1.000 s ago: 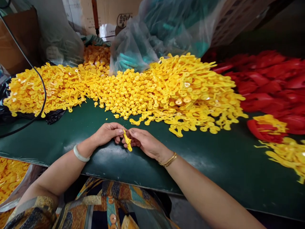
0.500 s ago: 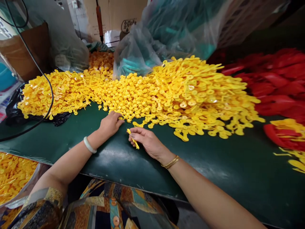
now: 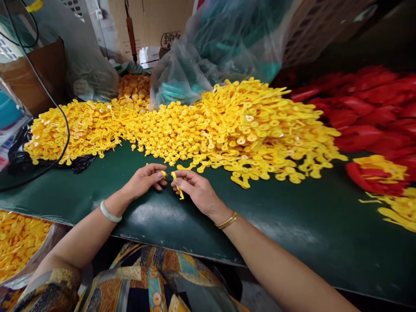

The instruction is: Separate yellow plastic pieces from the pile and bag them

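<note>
Yellow strip (image 3: 180,194) in the right hand (image 3: 198,190), small yellow part (image 3: 164,173) in the left hand (image 3: 146,182)

Patterned cloth of a shirt (image 3: 136,277) fills the nearest space, below the near edge of the green tabletop (image 3: 273,234). Beyond that edge's left end, lower down, an open sack (image 3: 43,249) holds loose yellow pieces (image 3: 17,242).

Both hands are over the tabletop, between its near edge and the heaps. The right thumb and fingers are clamped on the strip, which slants downward; the left thumb and forefinger pinch the small part, its shape mostly hidden. The two pieces are near each other but apart. A pale bangle (image 3: 109,212) circles the left wrist, a gold bracelet (image 3: 226,221) the right.

Toward the right edge, yellow strips (image 3: 398,210) lie beside a red dish (image 3: 364,184) with more yellow in it.

Farther back, small knobby pieces (image 3: 172,134) merge with a taller pile of long flat links (image 3: 260,125). Toward the left edge another yellow heap (image 3: 78,128) lies on black plastic (image 3: 82,164), a black cable (image 3: 67,125) curving before it. Red parts (image 3: 373,112) crowd the far right corner.

Along the far edge stand a clear bag (image 3: 224,52) with teal contents and an orange tool (image 3: 131,37), before printed cardboard (image 3: 149,19).
</note>
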### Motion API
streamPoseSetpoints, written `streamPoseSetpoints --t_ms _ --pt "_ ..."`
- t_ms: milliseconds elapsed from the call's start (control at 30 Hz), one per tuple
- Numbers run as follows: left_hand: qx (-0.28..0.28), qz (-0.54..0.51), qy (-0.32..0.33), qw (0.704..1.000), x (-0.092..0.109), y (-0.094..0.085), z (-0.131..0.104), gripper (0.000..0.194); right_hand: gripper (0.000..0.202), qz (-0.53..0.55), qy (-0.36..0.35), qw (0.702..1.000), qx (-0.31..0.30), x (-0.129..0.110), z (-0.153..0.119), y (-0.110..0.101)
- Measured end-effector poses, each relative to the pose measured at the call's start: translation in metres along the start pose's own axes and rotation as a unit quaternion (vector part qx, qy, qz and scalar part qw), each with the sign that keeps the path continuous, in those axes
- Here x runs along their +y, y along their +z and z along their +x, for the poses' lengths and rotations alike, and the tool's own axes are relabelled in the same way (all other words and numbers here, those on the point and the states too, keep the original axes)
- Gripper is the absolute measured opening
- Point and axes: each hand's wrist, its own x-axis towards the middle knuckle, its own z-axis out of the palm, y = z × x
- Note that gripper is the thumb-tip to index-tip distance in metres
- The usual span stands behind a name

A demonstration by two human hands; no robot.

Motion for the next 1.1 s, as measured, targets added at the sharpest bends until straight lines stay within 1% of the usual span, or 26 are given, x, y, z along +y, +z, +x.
streamPoseSetpoints --t_ms 67,133,300,467,600,633,667,733,800,867,967,1033,1100 --pt "-0.001 -0.076 -0.011 0.997 0.0 0.004 -0.007 0.041 0.027 -0.022 -0.013 1.0 -0.008 -0.001 -0.002 0.003" --pt "-0.007 -0.127 -0.02 0.992 0.0 0.006 -0.009 0.038 0.026 -0.043 -0.024 0.999 -0.012 -0.001 -0.003 0.005" --pt "-0.003 -0.184 -0.037 0.982 -0.003 0.01 -0.007 0.036 0.026 -0.131 -0.083 0.988 0.021 0.001 -0.003 0.007" --pt "0.0 -0.168 -0.043 0.985 -0.006 0.017 -0.008 0.041 0.02 -0.236 -0.128 0.963 0.03 0.001 -0.003 0.008" --pt "-0.007 -0.111 -0.041 0.993 -0.006 0.022 -0.01 0.047 0.017 -0.335 -0.161 0.926 0.061 0.004 -0.002 0.009" --pt "-0.004 -0.097 -0.041 0.994 -0.006 0.022 -0.011 0.047 0.016 -0.35 -0.169 0.919 0.065 0.004 -0.002 0.009" --pt "0.003 -0.084 -0.041 0.996 -0.006 0.023 -0.011 0.046 0.016 -0.352 -0.172 0.918 0.065 0.005 -0.001 0.009" --pt "0.021 -0.068 -0.039 0.997 -0.006 0.022 -0.012 0.043 0.016 -0.315 -0.154 0.935 0.048 0.004 -0.001 0.008" --pt "0.029 -0.073 -0.034 0.996 -0.006 0.02 -0.012 0.04 0.017 -0.238 -0.105 0.965 0.022 0.002 -0.001 0.006" --pt "0.031 -0.097 -0.032 0.994 -0.006 0.018 -0.012 0.038 0.021 -0.146 -0.046 0.988 0.006 0.0 -0.001 0.004" --pt "0.037 -0.143 -0.034 0.988 -0.005 0.016 -0.012 0.038 0.028 -0.033 0.014 0.999 0.005 0.0 -0.002 0.001" --pt "0.033 -0.162 -0.038 0.985 -0.004 0.016 -0.013 0.038 0.03 0.006 0.028 1.0 0.004 0.001 -0.002 0.001" --pt "0.025 -0.173 -0.043 0.984 -0.002 0.017 -0.014 0.039 0.032 0.02 0.028 0.999 0.004 0.001 -0.003 0.001"
